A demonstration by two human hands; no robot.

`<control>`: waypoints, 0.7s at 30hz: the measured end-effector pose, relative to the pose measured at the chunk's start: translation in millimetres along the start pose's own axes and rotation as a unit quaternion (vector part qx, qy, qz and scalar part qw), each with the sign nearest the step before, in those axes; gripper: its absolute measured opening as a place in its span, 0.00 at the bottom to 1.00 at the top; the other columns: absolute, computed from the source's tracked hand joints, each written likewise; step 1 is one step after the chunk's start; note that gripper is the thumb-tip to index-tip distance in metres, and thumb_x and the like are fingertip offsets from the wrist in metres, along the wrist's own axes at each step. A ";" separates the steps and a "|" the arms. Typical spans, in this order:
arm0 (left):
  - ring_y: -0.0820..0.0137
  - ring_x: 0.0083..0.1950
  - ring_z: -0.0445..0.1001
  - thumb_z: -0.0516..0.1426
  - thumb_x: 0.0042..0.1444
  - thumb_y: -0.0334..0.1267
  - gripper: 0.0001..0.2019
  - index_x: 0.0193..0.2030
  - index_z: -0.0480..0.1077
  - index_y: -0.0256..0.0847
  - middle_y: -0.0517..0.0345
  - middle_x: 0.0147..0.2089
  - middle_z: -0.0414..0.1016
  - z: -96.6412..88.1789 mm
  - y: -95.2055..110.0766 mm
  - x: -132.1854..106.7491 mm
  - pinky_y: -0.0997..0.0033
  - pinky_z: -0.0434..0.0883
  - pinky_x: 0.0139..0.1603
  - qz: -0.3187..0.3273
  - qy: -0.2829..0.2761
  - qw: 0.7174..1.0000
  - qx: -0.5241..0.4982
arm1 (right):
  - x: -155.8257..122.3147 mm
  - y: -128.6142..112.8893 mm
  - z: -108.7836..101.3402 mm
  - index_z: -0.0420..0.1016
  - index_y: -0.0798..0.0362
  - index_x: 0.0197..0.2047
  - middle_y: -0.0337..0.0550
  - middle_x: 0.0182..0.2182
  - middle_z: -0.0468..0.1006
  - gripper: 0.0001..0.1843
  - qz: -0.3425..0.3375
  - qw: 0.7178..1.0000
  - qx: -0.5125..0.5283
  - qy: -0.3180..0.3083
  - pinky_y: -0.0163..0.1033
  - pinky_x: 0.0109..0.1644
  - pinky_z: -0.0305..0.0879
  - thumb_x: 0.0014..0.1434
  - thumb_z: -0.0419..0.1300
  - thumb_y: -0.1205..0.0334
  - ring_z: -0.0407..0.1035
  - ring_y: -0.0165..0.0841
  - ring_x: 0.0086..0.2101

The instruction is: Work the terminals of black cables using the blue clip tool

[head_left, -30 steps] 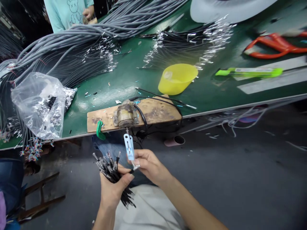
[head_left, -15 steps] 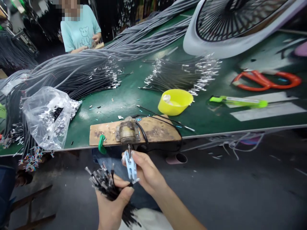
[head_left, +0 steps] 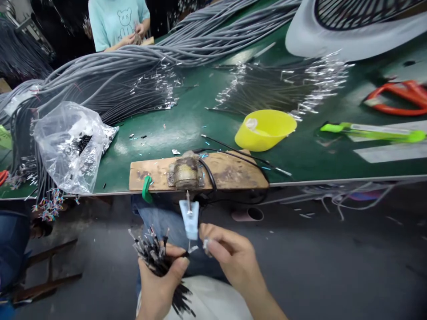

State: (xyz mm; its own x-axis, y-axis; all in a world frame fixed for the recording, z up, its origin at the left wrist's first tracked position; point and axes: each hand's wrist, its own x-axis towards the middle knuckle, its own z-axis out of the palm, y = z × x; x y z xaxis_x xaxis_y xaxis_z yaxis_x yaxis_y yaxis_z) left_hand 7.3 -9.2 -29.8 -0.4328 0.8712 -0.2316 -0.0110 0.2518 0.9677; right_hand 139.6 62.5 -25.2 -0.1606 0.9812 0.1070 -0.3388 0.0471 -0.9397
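My left hand (head_left: 162, 282) is closed around a bundle of black cables (head_left: 150, 253) whose bared, silvery ends fan out at the top. Between its thumb and forefinger, one cable end points up, with a thin wire reaching the tip of a light-blue clothespin (head_left: 190, 220). That clothespin hangs from the metal shaft of a small motor (head_left: 186, 172) at the table edge; whether its jaws grip the wire is unclear. Just right of the clothespin and apart from it, my right hand (head_left: 231, 258) has its fingers curled together, with a small whitish bit at the thumb tip, too blurred to name.
The motor sits on a wooden board (head_left: 233, 171) by a green clamp (head_left: 147, 190). Behind are a yellow cup (head_left: 267, 135), grey cables (head_left: 133, 58) and a plastic bag (head_left: 66, 155). Red-handled scissors (head_left: 396, 98), a green cutter (head_left: 373, 132) and a fan (head_left: 333, 40) lie right. A person (head_left: 120, 22) works opposite.
My right hand has let go of the clothespin and moved off to the right. My left hand still holds the bundle below it. The camera view has tilted down a little.
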 end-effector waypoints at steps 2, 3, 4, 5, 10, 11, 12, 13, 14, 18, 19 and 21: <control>0.67 0.19 0.70 0.67 0.36 0.40 0.08 0.24 0.76 0.41 0.54 0.23 0.75 0.4 -9.0 -6.0 0.69 0.69 0.18 -0.074 0.001 0.997 -0.014 | -4.5 -7.4 1.7 0.65 0.53 0.17 0.34 0.14 0.60 0.17 -0.094 0.991 -0.094 0.019 0.35 0.25 0.53 0.54 0.60 0.61 0.54 0.27 0.19; 0.70 0.16 0.67 0.65 0.39 0.41 0.09 0.28 0.76 0.41 0.56 0.21 0.74 2.1 -12.4 -10.2 0.71 0.66 0.14 -0.101 0.011 0.994 -0.027 | -5.5 -9.9 2.9 0.67 0.53 0.18 0.34 0.15 0.62 0.14 -0.123 0.983 -0.134 0.022 0.36 0.26 0.54 0.54 0.61 0.63 0.55 0.27 0.19; 0.72 0.15 0.65 0.64 0.40 0.41 0.10 0.31 0.76 0.41 0.57 0.22 0.74 4.5 -15.0 -14.8 0.72 0.65 0.14 -0.118 0.021 0.992 -0.039 | -5.9 -11.2 4.3 0.69 0.53 0.20 0.35 0.15 0.64 0.12 -0.139 0.976 -0.166 0.015 0.37 0.27 0.56 0.53 0.62 0.63 0.56 0.28 0.20; 0.71 0.16 0.66 0.64 0.41 0.41 0.11 0.34 0.75 0.41 0.57 0.23 0.75 7.2 -16.7 -19.3 0.71 0.66 0.15 -0.127 0.029 0.991 -0.044 | -5.8 -11.3 5.8 0.71 0.53 0.23 0.36 0.17 0.67 0.09 -0.142 0.971 -0.193 -0.003 0.38 0.29 0.58 0.52 0.63 0.61 0.59 0.29 0.21; 0.65 0.25 0.73 0.66 0.37 0.40 0.10 0.28 0.73 0.41 0.56 0.24 0.75 12.8 -17.9 -30.1 0.65 0.72 0.29 -0.139 0.000 0.988 -0.068 | -5.9 -3.1 10.0 0.74 0.52 0.27 0.41 0.23 0.73 0.09 -0.099 0.966 -0.223 -0.087 0.39 0.33 0.62 0.57 0.58 0.61 0.65 0.33 0.27; 0.67 0.22 0.70 0.66 0.37 0.42 0.11 0.27 0.72 0.40 0.57 0.22 0.73 11.3 -18.0 -29.5 0.66 0.71 0.25 -0.150 -0.014 0.985 -0.079 | -6.2 -1.9 9.7 0.74 0.52 0.25 0.41 0.22 0.73 0.10 -0.093 0.968 -0.216 -0.088 0.38 0.32 0.62 0.57 0.57 0.63 0.65 0.33 0.26; 0.70 0.19 0.68 0.65 0.38 0.43 0.12 0.27 0.72 0.39 0.57 0.22 0.72 9.2 -18.3 -28.4 0.68 0.69 0.22 -0.161 -0.026 0.983 -0.089 | -6.4 -1.2 8.9 0.73 0.52 0.24 0.41 0.21 0.72 0.11 -0.088 0.970 -0.209 -0.087 0.38 0.32 0.62 0.57 0.57 0.64 0.64 0.32 0.26; 0.72 0.17 0.66 0.65 0.38 0.45 0.14 0.28 0.72 0.39 0.57 0.21 0.72 7.0 -18.7 -27.1 0.69 0.67 0.20 -0.170 -0.033 0.980 -0.096 | -6.4 -1.0 7.9 0.73 0.53 0.23 0.40 0.21 0.72 0.11 -0.083 0.972 -0.203 -0.089 0.37 0.31 0.61 0.57 0.58 0.65 0.64 0.32 0.25; 0.73 0.17 0.64 0.65 0.38 0.47 0.16 0.29 0.72 0.38 0.57 0.21 0.71 4.9 -18.8 -25.6 0.70 0.66 0.18 -0.177 -0.035 0.978 -0.102 | -6.2 -1.0 6.6 0.74 0.53 0.23 0.40 0.20 0.73 0.11 -0.075 0.972 -0.198 -0.098 0.37 0.30 0.61 0.56 0.58 0.65 0.64 0.32 0.25; 0.72 0.18 0.66 0.65 0.37 0.51 0.19 0.29 0.69 0.39 0.60 0.18 0.68 3.4 -16.4 -21.2 0.71 0.65 0.20 -0.171 -0.039 0.977 -0.123 | -3.8 0.7 1.7 0.75 0.54 0.21 0.41 0.20 0.74 0.13 -0.028 0.969 -0.181 -0.168 0.35 0.29 0.60 0.55 0.61 0.61 0.65 0.31 0.25; 0.73 0.18 0.66 0.65 0.37 0.51 0.19 0.28 0.68 0.40 0.62 0.18 0.67 4.6 -15.1 -20.6 0.72 0.65 0.19 -0.168 -0.041 0.977 -0.128 | -3.4 2.1 1.0 0.76 0.54 0.21 0.41 0.20 0.74 0.14 -0.016 0.969 -0.171 -0.180 0.35 0.29 0.61 0.55 0.61 0.59 0.66 0.31 0.25; 0.75 0.18 0.64 0.65 0.39 0.49 0.17 0.27 0.66 0.39 0.63 0.18 0.66 7.4 -12.6 -19.7 0.74 0.64 0.19 -0.162 -0.041 0.977 -0.134 | -3.6 5.6 0.3 0.77 0.54 0.22 0.41 0.19 0.75 0.15 0.002 0.972 -0.147 -0.185 0.35 0.27 0.61 0.55 0.60 0.56 0.66 0.31 0.23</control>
State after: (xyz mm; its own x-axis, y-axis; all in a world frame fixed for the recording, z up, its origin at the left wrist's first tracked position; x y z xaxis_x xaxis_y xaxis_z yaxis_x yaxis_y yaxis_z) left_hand 22.6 -26.4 -38.1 -0.2941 0.7977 -0.5266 -0.3765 0.4097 0.8309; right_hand 138.0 59.2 -30.8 -0.5026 0.8492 0.1621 -0.0661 0.1492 -0.9866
